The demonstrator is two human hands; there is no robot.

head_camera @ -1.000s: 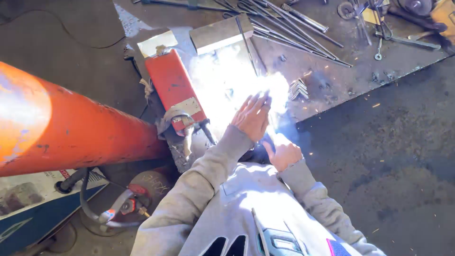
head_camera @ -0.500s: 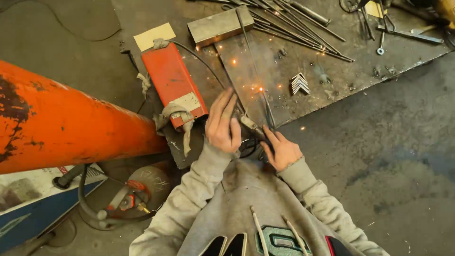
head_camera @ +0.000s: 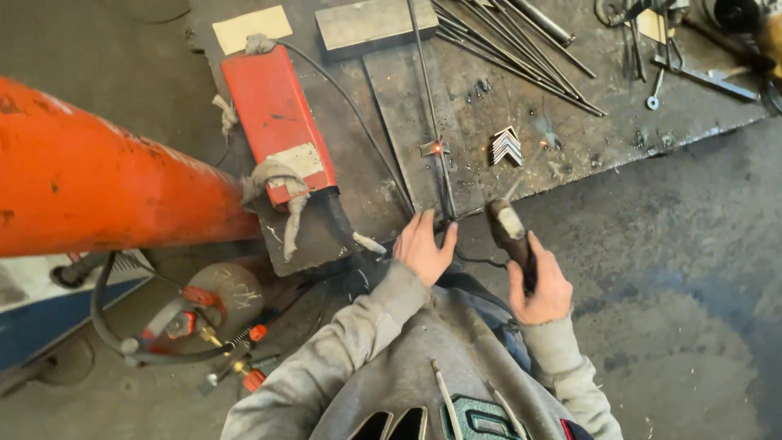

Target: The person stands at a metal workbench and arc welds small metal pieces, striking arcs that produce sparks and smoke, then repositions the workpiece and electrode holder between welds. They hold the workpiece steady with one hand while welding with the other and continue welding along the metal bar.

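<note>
Pausing between welds, the right hand (head_camera: 538, 285) grips the electrode holder (head_camera: 509, 232) while the open left hand (head_camera: 423, 244) steadies the thin rod (head_camera: 432, 122); another tack seems due.

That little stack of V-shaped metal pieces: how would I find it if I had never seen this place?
Start at the big steel plate on the floor, right of the red box. Near its front edge, just beyond the right hand holding the welding tool, lies the stack of chevrons. Unlike the long straight rods behind, it is short, bright and arrow-shaped.
</note>
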